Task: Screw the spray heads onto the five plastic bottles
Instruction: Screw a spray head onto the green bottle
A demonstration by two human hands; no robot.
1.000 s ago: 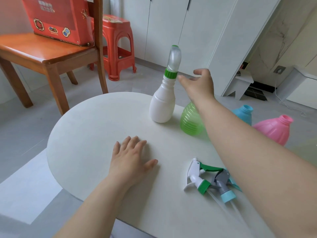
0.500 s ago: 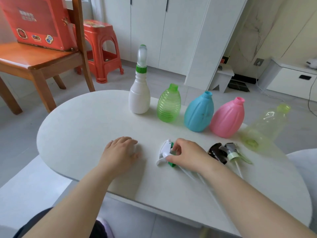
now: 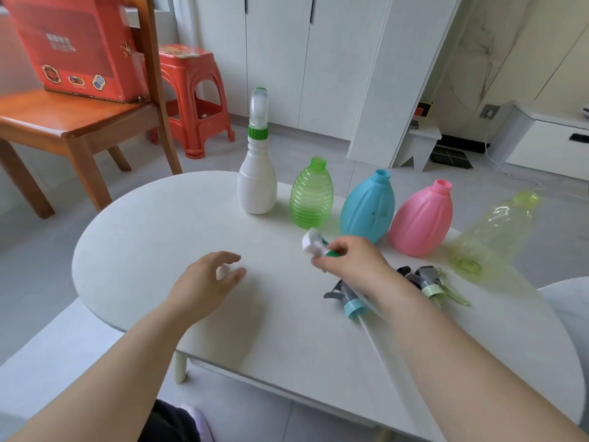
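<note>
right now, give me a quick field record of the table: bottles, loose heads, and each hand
bottles: white bottle, green bottle, blue bottle, pink bottle, yellow bottle, in a row
capped: white bottle only
open necks: the other four
right hand: holds white-and-green spray head above table
left hand: open, empty
loose heads: blue-collared head, pale-green-collared head

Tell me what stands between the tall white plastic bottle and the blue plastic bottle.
Head view: the ribbed green plastic bottle stands between white bottle and blue bottle.
</note>
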